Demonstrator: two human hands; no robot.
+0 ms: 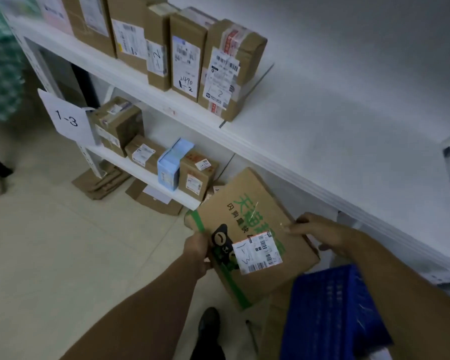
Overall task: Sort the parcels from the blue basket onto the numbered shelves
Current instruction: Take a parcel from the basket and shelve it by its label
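Left hand curled round the green-taped edge of a flat brown cardboard parcel with green print, right hand clasping the opposite edge; blue plastic basket just below the right hand. Between the hands, white label marked 1-3. Mid-carry, apparently, not yet shelved. Next: reach ahead and left of the left hand, toward the white paper sign reading 1-3, and set down on the low white shelf there.

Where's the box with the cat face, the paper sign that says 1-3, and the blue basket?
box (247, 229): head view, on its printed top face.
paper sign (66, 119): head view, middle of the sheet, at the number.
blue basket (327, 313): head view, on its side wall.
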